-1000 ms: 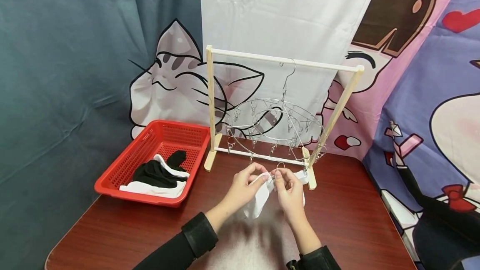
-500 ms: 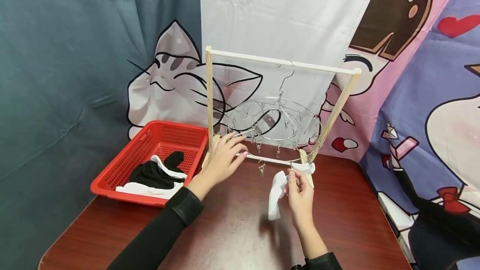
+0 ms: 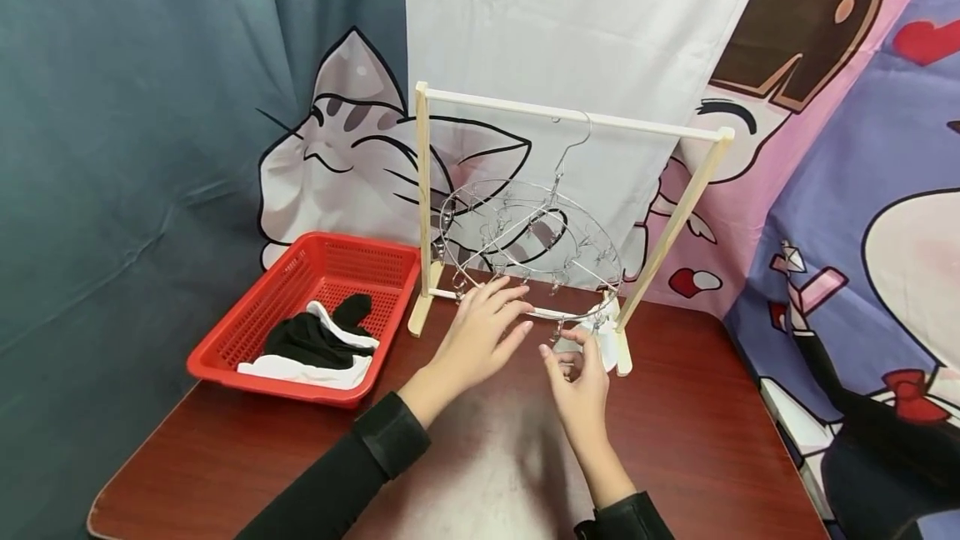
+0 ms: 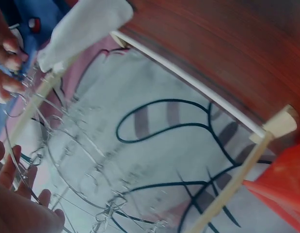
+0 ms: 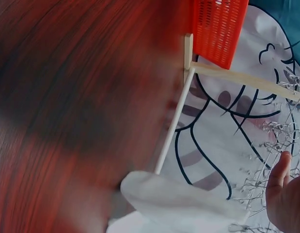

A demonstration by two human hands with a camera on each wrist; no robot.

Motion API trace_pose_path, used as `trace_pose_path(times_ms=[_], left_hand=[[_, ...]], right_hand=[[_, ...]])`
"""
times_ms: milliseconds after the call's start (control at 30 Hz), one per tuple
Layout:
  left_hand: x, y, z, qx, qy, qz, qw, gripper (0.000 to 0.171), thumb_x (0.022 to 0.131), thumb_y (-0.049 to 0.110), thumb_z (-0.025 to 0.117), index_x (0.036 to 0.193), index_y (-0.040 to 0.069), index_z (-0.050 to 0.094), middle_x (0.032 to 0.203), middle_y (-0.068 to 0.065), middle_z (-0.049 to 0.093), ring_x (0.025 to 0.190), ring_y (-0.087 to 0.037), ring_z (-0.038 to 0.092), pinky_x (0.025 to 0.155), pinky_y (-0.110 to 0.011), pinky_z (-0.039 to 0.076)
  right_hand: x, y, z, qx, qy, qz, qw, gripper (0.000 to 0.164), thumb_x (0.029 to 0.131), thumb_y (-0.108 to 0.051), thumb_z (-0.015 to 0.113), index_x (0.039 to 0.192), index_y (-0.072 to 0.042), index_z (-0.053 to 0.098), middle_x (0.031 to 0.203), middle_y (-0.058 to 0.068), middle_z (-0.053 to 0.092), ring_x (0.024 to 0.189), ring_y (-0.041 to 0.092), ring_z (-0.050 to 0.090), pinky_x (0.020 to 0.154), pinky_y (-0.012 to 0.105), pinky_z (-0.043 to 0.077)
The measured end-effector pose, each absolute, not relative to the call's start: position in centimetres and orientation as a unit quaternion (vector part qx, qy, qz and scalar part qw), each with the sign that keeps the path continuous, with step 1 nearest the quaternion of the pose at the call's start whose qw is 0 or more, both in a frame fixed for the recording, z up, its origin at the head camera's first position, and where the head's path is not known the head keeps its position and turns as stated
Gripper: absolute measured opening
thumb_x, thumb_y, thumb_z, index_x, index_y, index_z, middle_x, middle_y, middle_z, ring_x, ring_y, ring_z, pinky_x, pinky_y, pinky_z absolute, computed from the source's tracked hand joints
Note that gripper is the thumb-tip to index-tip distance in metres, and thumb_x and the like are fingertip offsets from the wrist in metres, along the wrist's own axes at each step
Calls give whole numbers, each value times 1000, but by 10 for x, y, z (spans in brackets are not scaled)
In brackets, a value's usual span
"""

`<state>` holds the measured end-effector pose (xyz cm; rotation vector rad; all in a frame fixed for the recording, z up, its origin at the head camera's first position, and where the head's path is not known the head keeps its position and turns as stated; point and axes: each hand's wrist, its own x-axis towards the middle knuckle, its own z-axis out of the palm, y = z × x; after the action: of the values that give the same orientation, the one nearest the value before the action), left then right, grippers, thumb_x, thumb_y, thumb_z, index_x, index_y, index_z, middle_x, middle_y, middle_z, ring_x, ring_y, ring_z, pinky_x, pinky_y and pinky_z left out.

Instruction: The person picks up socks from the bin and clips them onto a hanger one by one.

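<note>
A round wire clip hanger (image 3: 517,248) hangs by its hook, its ring tilted. My left hand (image 3: 472,336) is at the ring's near edge with fingers extended; in the left wrist view its fingers (image 4: 31,177) lie along the wire. My right hand (image 3: 581,382) is beside a dangling clip (image 3: 557,330), thumb and forefinger apart and holding nothing. Behind it, white socks (image 3: 607,342) hang at the hanger's right side, partly hidden. The right wrist view shows a white sock (image 5: 174,199) hanging below the clips.
A wooden rack (image 3: 422,190) with a white top bar carries the hanger. A red basket (image 3: 225,332) at the left holds black socks (image 3: 311,344) and white socks (image 3: 300,372). The reddish-brown table (image 3: 697,423) spreads in front; printed curtains stand behind.
Both hands were at a white sock and clip; the left moved left to the ring, then the right let go. The ring turned and tilted, and the sock shifted back to the right.
</note>
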<state>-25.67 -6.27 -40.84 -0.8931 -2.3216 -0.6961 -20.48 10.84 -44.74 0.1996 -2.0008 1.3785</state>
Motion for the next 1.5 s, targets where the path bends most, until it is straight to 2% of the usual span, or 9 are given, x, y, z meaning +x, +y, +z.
trace_pose_path(times_ms=[133, 300, 533, 733, 1000, 1133, 1233, 1367, 1500], left_hand=[[-250, -56, -405, -332, -862, -263, 277, 28, 102, 30, 56, 120, 14, 71, 143, -5, 60, 143, -29, 42, 116, -57, 28], [-244, -54, -402, -335, -859, -270, 276, 28, 101, 31, 58, 121, 15, 71, 141, -4, 61, 141, -28, 44, 116, -56, 29], [-240, -55, -403, -329, -861, -284, 265, 28, 102, 29, 57, 123, 14, 69, 140, -5, 62, 139, -29, 46, 113, -55, 33], [-241, -61, -404, -322, -861, -288, 267, 30, 101, 29, 58, 124, 13, 68, 146, -7, 57, 141, -30, 43, 114, -57, 31], [-253, -94, -409, -247, -884, -281, 281, 56, 100, 35, 57, 149, 10, 47, 167, -4, 24, 154, -29, 20, 117, -62, 24], [-265, -134, -424, -165, -905, -282, 274, 60, 100, 29, 57, 151, 2, 41, 165, -14, 29, 151, -36, 26, 115, -63, 28], [-275, -173, -436, -78, -941, -258, 206, 51, 98, 19, 58, 142, -5, 48, 161, -23, 30, 148, -43, 27, 110, -66, 33], [-286, -216, -448, 17, -979, -201, 22, 51, 96, 14, 59, 140, -9, 48, 165, -29, 14, 150, -49, 14, 109, -69, 30], [-294, -240, -459, 10, -983, -158, -96, 54, 98, 18, 58, 144, -8, 48, 165, -27, 14, 151, -48, 14, 110, -69, 30]], right_hand=[[-210, 108, -447, 63, -729, 602, 320, 19, 91, 6, 69, 104, 15, 59, 89, 24, 69, 66, 6, 67, 54, 15, 52], [-221, 112, -459, 50, -687, 659, 303, 19, 93, 6, 66, 99, 18, 52, 102, 21, 67, 68, 9, 71, 61, 21, 58], [-224, 112, -458, 56, -643, 721, 253, 32, 96, 3, 65, 117, 17, 45, 94, 18, 67, 66, 11, 71, 65, 24, 59], [-222, 110, -455, 63, -665, 699, 257, 23, 98, -1, 63, 108, 19, 63, 86, 11, 73, 61, 7, 69, 60, 22, 58], [-223, 114, -449, 56, -689, 658, 298, 18, 97, -3, 66, 104, 12, 73, 61, 22, 65, 49, 6, 55, 47, 13, 41], [-222, 115, -449, 55, -689, 656, 304, 16, 96, -2, 67, 100, 12, 74, 60, 22, 64, 49, 4, 56, 47, 12, 40], [-222, 114, -452, 56, -692, 652, 304, 15, 96, -1, 67, 100, 12, 74, 59, 19, 64, 51, 0, 58, 46, 12, 40], [-222, 114, -455, 49, -694, 657, 290, 15, 96, 0, 66, 100, 12, 74, 59, 17, 65, 52, 0, 60, 47, 12, 41], [-216, 107, -448, 54, -694, 665, 272, 14, 96, 5, 64, 100, 16, 71, 61, 23, 64, 53, 1, 62, 51, 13, 46]])
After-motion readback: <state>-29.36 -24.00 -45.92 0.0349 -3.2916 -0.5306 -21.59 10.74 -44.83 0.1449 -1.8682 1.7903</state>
